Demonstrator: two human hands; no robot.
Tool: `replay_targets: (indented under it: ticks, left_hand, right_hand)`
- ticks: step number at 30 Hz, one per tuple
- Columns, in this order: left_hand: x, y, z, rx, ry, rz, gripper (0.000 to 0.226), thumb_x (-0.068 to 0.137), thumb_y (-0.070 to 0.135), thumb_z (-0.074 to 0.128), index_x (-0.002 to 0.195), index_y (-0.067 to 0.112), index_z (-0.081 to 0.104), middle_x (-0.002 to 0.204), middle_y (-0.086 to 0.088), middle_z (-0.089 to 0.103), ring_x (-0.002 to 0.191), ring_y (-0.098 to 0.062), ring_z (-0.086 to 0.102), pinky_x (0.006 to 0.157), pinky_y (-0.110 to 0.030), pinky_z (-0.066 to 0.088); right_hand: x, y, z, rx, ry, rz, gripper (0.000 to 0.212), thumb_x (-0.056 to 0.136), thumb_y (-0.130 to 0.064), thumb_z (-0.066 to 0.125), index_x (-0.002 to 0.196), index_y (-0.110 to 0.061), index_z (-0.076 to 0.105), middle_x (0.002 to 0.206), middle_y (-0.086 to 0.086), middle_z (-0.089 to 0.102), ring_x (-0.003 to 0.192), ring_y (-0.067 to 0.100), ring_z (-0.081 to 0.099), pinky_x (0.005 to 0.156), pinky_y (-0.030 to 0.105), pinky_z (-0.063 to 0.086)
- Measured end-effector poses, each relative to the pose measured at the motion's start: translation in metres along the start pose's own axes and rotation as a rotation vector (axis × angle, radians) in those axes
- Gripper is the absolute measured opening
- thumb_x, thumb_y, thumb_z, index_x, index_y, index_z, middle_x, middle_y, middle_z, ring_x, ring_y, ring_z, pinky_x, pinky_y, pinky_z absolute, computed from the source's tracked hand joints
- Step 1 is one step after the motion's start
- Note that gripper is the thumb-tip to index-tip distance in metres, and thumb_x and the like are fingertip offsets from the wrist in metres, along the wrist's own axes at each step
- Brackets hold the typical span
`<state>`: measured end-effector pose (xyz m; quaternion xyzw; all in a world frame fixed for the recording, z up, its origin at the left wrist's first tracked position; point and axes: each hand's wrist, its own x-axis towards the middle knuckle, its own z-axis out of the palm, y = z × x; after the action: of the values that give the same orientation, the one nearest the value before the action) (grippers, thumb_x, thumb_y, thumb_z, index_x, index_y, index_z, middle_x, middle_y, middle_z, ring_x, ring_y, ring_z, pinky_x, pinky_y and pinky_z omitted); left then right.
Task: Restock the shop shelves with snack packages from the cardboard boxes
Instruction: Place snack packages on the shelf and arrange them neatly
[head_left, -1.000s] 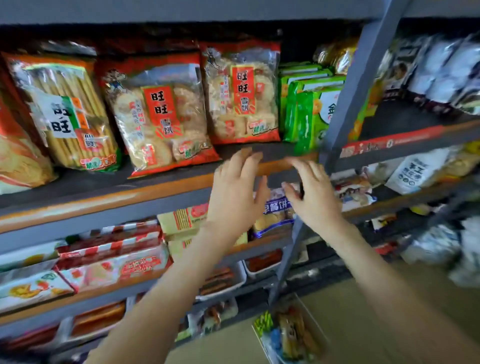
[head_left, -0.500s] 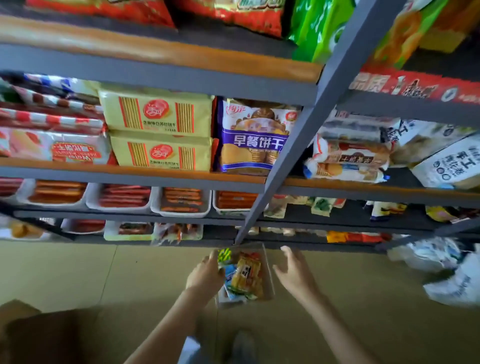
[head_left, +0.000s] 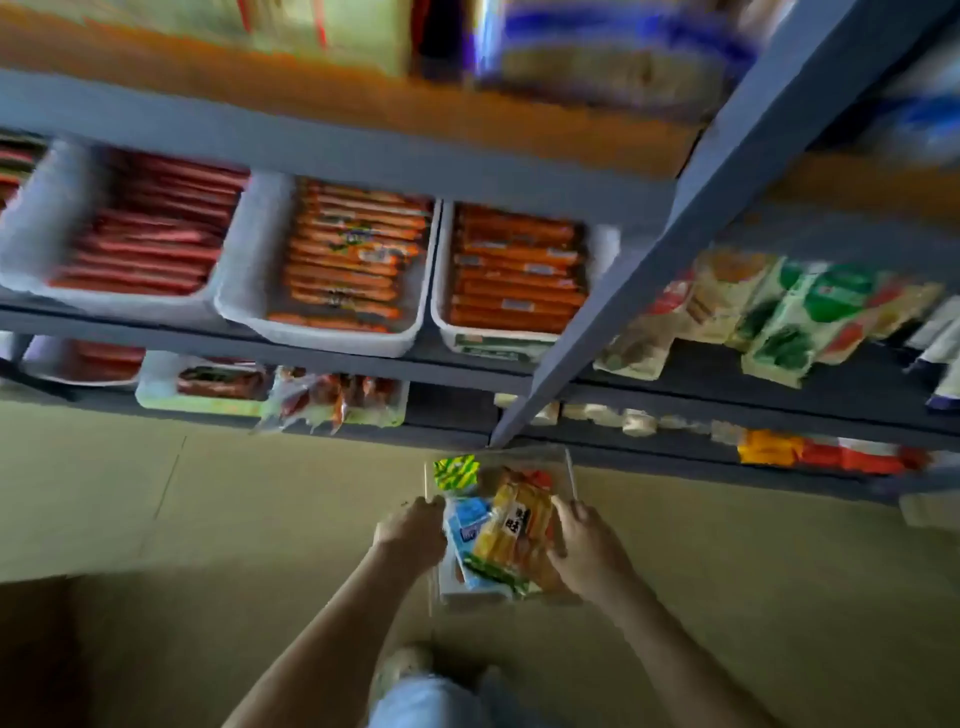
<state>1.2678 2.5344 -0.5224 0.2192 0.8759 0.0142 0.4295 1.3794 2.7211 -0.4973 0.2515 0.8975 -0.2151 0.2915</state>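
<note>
both hands are down at the cardboard box (head_left: 569, 470), which sits on the floor at the foot of the shelf post (head_left: 623, 312), close by for lifting stock up to the shelves (head_left: 311, 150). my left hand (head_left: 413, 530) is at the box's left edge beside a blue pack (head_left: 470, 525). my right hand (head_left: 587, 545) lies against the right side of the yellow snack pack (head_left: 511, 530) on top. with the blur, i cannot tell whether either hand has closed on anything. flanked like this, the yellow pack looks like my pick.

Both bare forearms outstretched downward, left hand (head_left: 413, 530) and right hand (head_left: 587, 551) apart, fingers bent.
</note>
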Motion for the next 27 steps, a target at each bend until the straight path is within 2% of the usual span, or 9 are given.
replay_targets:
  ticks: [3, 7, 11, 13, 16, 19, 22, 25, 27]
  left_hand:
    - [0.084, 0.003, 0.065, -0.053, -0.034, 0.065, 0.069, 0.099, 0.027, 0.041, 0.154, 0.015, 0.002, 0.148, -0.015, 0.035, 0.131, -0.031, 0.043, 0.101, -0.036, 0.038]
    - [0.18, 0.008, 0.142, -0.207, -0.203, 0.186, 0.09, 0.093, 0.031, 0.058, 0.153, 0.016, -0.007, 0.123, -0.021, 0.057, 0.104, -0.029, 0.058, 0.078, -0.029, 0.039]
    - [0.233, 0.014, 0.185, -0.471, -0.255, 0.174, 0.101, 0.086, 0.021, 0.07, 0.153, 0.014, -0.004, 0.133, -0.011, 0.055, 0.11, -0.02, 0.056, 0.087, -0.024, 0.044]
    - [0.235, 0.021, 0.188, -0.62, -0.304, 0.144, 0.099, 0.083, 0.013, 0.072, 0.151, 0.015, 0.0, 0.138, -0.009, 0.05, 0.113, -0.021, 0.054, 0.091, -0.026, 0.047]
    - [0.2, 0.035, 0.164, -0.733, -0.386, 0.042, 0.096, 0.085, 0.018, 0.072, 0.148, 0.019, 0.0, 0.131, -0.012, 0.049, 0.078, -0.014, 0.054, 0.051, -0.016, 0.047]
    - [0.141, 0.041, 0.125, -0.866, -0.398, 0.026, 0.086, 0.088, 0.008, 0.065, 0.145, 0.022, 0.003, 0.115, -0.005, 0.05, 0.07, -0.008, 0.049, 0.044, -0.014, 0.042]
    - [0.065, 0.048, 0.073, -1.0, -0.403, 0.041, 0.055, 0.089, -0.008, 0.056, 0.124, 0.022, 0.027, 0.1, -0.004, 0.048, 0.079, -0.01, 0.053, 0.061, -0.028, 0.053]
    - [-0.007, 0.044, 0.026, -1.174, -0.302, -0.009, 0.073, 0.086, -0.015, 0.056, 0.133, 0.024, 0.015, 0.084, -0.006, 0.056, 0.05, -0.005, 0.057, 0.042, -0.018, 0.045]
    - [-0.058, 0.037, -0.005, -1.252, -0.237, -0.013, 0.082, 0.084, -0.018, 0.055, 0.139, 0.023, 0.011, 0.095, -0.007, 0.059, 0.061, -0.01, 0.062, 0.046, -0.021, 0.051]
  right_hand:
    - [0.064, 0.036, 0.067, 0.132, -0.048, 0.053, 0.077, 0.089, -0.028, 0.065, 0.15, -0.017, 0.018, 0.148, 0.001, 0.033, 0.135, 0.02, 0.036, 0.106, 0.027, 0.034]
    - [0.142, 0.09, 0.167, 0.566, -0.138, 0.148, 0.098, 0.076, -0.014, 0.079, 0.149, -0.015, 0.015, 0.149, 0.006, 0.036, 0.134, 0.019, 0.039, 0.103, 0.022, 0.033]
    - [0.191, 0.11, 0.227, 0.924, -0.219, 0.305, 0.065, 0.078, -0.004, 0.075, 0.134, -0.014, 0.043, 0.118, 0.003, 0.06, 0.104, 0.016, 0.058, 0.074, 0.014, 0.048]
    - [0.199, 0.112, 0.236, 1.046, -0.158, 0.312, 0.07, 0.073, -0.003, 0.079, 0.132, -0.013, 0.042, 0.111, 0.005, 0.063, 0.092, 0.014, 0.062, 0.058, 0.014, 0.051]
    - [0.174, 0.101, 0.203, 1.081, -0.16, 0.285, 0.067, 0.071, -0.001, 0.08, 0.123, -0.021, 0.042, 0.11, 0.003, 0.063, 0.092, 0.013, 0.063, 0.063, 0.023, 0.054]
    - [0.12, 0.079, 0.136, 1.113, -0.217, 0.257, 0.044, 0.077, 0.001, 0.073, 0.099, -0.025, 0.047, 0.097, -0.005, 0.063, 0.083, 0.007, 0.062, 0.067, 0.024, 0.053]
    - [0.062, 0.059, 0.075, 1.129, -0.232, 0.24, 0.074, 0.074, -0.004, 0.078, 0.13, -0.023, 0.034, 0.113, -0.003, 0.061, 0.1, 0.012, 0.061, 0.083, 0.032, 0.054]
    - [-0.001, 0.037, 0.015, 1.15, -0.275, 0.201, 0.113, 0.057, -0.025, 0.09, 0.146, -0.028, 0.021, 0.141, 0.006, 0.047, 0.124, 0.022, 0.05, 0.102, 0.044, 0.046]
    - [-0.044, 0.019, -0.026, 1.133, -0.31, 0.151, 0.121, 0.052, -0.036, 0.09, 0.149, -0.033, 0.017, 0.148, 0.004, 0.039, 0.129, 0.024, 0.045, 0.105, 0.049, 0.041]
